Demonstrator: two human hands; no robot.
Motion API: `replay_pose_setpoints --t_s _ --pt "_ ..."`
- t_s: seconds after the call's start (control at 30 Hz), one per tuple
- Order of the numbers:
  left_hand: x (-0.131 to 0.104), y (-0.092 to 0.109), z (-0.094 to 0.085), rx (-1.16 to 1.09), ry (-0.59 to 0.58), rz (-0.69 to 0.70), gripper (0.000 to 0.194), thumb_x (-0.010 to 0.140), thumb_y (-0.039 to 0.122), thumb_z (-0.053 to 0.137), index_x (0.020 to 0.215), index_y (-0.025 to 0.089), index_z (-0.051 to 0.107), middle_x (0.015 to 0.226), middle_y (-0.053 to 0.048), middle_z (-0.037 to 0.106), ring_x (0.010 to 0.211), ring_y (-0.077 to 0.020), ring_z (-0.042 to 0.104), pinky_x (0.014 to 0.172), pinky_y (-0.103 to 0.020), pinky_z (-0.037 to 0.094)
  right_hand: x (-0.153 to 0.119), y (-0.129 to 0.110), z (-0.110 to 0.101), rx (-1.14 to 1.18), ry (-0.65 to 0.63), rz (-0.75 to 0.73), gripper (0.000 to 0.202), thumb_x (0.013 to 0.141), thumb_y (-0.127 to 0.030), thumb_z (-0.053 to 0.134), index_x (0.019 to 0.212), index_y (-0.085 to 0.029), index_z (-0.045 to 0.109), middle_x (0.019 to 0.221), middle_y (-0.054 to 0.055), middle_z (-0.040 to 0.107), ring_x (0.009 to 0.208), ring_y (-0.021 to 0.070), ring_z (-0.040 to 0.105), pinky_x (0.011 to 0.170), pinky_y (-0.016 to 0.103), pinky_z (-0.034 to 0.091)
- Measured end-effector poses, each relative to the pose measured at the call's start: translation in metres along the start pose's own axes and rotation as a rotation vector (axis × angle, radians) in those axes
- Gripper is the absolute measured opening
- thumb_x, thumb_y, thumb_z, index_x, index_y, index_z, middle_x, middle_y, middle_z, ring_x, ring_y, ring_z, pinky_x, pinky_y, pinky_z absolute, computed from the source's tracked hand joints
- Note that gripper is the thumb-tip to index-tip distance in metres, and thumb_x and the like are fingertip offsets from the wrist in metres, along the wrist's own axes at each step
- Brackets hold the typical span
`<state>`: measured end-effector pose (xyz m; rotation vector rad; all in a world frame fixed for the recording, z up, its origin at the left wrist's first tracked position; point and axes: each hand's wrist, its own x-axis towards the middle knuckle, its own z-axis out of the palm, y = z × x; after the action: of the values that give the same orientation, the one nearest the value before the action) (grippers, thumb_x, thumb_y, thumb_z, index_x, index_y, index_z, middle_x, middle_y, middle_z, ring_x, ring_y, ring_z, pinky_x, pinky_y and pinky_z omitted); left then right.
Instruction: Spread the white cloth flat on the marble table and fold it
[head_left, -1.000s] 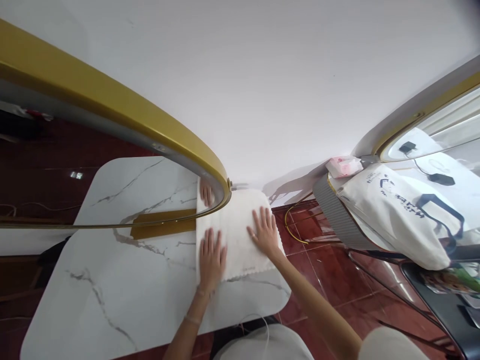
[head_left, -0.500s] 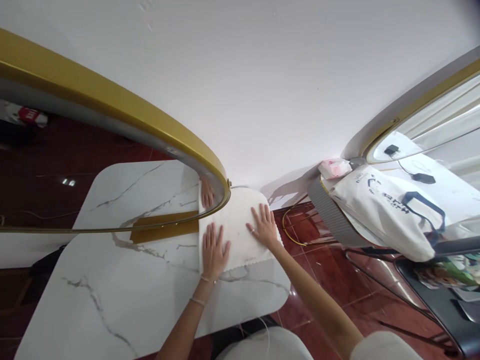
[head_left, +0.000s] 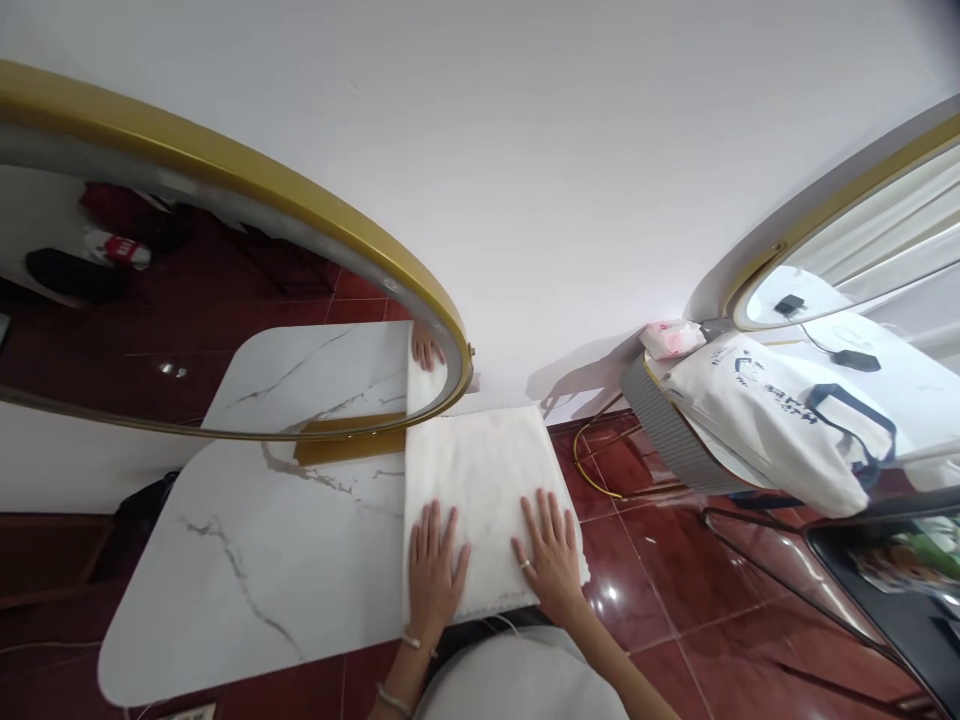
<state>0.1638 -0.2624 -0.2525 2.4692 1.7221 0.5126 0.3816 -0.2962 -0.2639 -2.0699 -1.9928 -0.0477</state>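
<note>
A white cloth [head_left: 480,470] with scalloped edges lies flat over the right end of the marble-patterned table [head_left: 300,560], reaching the edge nearest my body. My left hand [head_left: 437,570] rests palm down on the cloth's lower left part, fingers spread. On its lower right part lies my right hand [head_left: 551,560], also flat with fingers apart and a ring on one finger. Neither hand grips anything. Bracelets circle my left wrist.
A gold-framed mirror [head_left: 360,230] leans over the table's far side, reflecting table and hand. To the right, a second table carries a tissue pack [head_left: 672,338], a white tote bag [head_left: 772,410] and a black adapter [head_left: 855,360]. A black chair [head_left: 847,570] stands nearer.
Both hands and the cloth have moved toward my body, and the cloth now reaches the table's near edge. The hands remain flat on it. The camera view has shifted slightly.
</note>
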Motion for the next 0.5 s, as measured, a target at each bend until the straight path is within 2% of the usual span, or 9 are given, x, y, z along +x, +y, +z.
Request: replay_pose_setpoints --t_s 0.07,0.1,0.17,0.23,0.3,0.37,0.43,0.5 --pt "0.0 -0.004 0.0 -0.022 0.04 -0.041 0.052 0.093 0.035 0.047 0.144 0.026 0.043 0.156 -0.01 0.032 0.144 -0.029 0.029 0.112 -0.05 0.035 -0.001 0.002 0.003 0.023 0.032 -0.006 0.07 0.094 -0.047 0.043 0.155 -0.026 0.017 0.153 0.012 0.036 0.142 0.0328 0.028 0.114 0.054 0.022" --pt "0.008 -0.006 -0.001 -0.035 0.073 -0.071 0.045 0.093 0.034 0.047 0.137 0.025 0.052 0.153 -0.01 0.036 0.142 -0.0296 0.032 0.111 -0.05 0.036 0.003 0.004 0.004 0.038 0.048 -0.01 0.068 0.093 -0.049 0.043 0.154 -0.026 0.022 0.147 0.013 0.043 0.139 0.0327 0.034 0.114 0.054 0.024" --pt "0.036 -0.011 -0.001 -0.065 0.132 -0.107 0.035 0.095 0.031 0.044 0.122 0.023 0.064 0.145 -0.012 0.045 0.138 -0.0291 0.038 0.109 -0.049 0.039 0.017 0.01 0.007 0.067 0.068 -0.008 0.062 0.094 -0.05 0.043 0.149 -0.024 0.035 0.131 0.014 0.055 0.129 0.0313 0.045 0.113 0.053 0.028" --pt "0.074 -0.015 -0.001 -0.096 0.145 -0.079 0.035 0.096 0.027 0.038 0.117 0.02 0.065 0.14 -0.013 0.05 0.137 -0.0268 0.039 0.11 -0.046 0.037 0.032 0.014 0.008 0.084 0.081 0.003 0.058 0.094 -0.051 0.042 0.143 -0.019 0.045 0.125 0.016 0.056 0.125 0.0307 0.048 0.111 0.051 0.032" --pt "0.11 -0.018 0.004 -0.115 0.138 -0.056 0.039 0.096 0.028 0.037 0.128 0.016 0.057 0.147 -0.015 0.043 0.142 -0.0271 0.031 0.113 -0.046 0.033 0.041 0.015 0.008 0.078 0.092 -0.002 0.059 0.094 -0.052 0.042 0.141 -0.016 0.046 0.137 0.019 0.048 0.132 0.0328 0.041 0.11 0.05 0.034" --pt "0.135 -0.019 0.012 -0.111 0.138 -0.086 0.049 0.096 0.034 0.039 0.139 0.012 0.045 0.155 -0.017 0.03 0.147 -0.0298 0.019 0.115 -0.05 0.029 0.042 0.015 0.008 0.054 0.095 -0.031 0.063 0.093 -0.053 0.045 0.145 -0.016 0.04 0.151 0.02 0.032 0.14 0.0351 0.03 0.11 0.051 0.033" --pt "0.144 -0.021 0.02 -0.096 0.134 -0.123 0.058 0.095 0.039 0.04 0.145 0.01 0.035 0.158 -0.019 0.021 0.148 -0.0313 0.012 0.116 -0.053 0.025 0.038 0.013 0.008 0.033 0.085 -0.052 0.067 0.093 -0.052 0.046 0.15 -0.02 0.031 0.158 0.018 0.02 0.145 0.0354 0.022 0.111 0.053 0.031" --pt "0.141 -0.026 0.024 -0.078 0.133 -0.13 0.061 0.095 0.041 0.04 0.147 0.009 0.032 0.159 -0.019 0.021 0.148 -0.0305 0.012 0.117 -0.052 0.023 0.033 0.009 0.007 0.029 0.072 -0.06 0.071 0.093 -0.051 0.047 0.153 -0.023 0.024 0.16 0.017 0.014 0.146 0.0348 0.018 0.112 0.053 0.029"
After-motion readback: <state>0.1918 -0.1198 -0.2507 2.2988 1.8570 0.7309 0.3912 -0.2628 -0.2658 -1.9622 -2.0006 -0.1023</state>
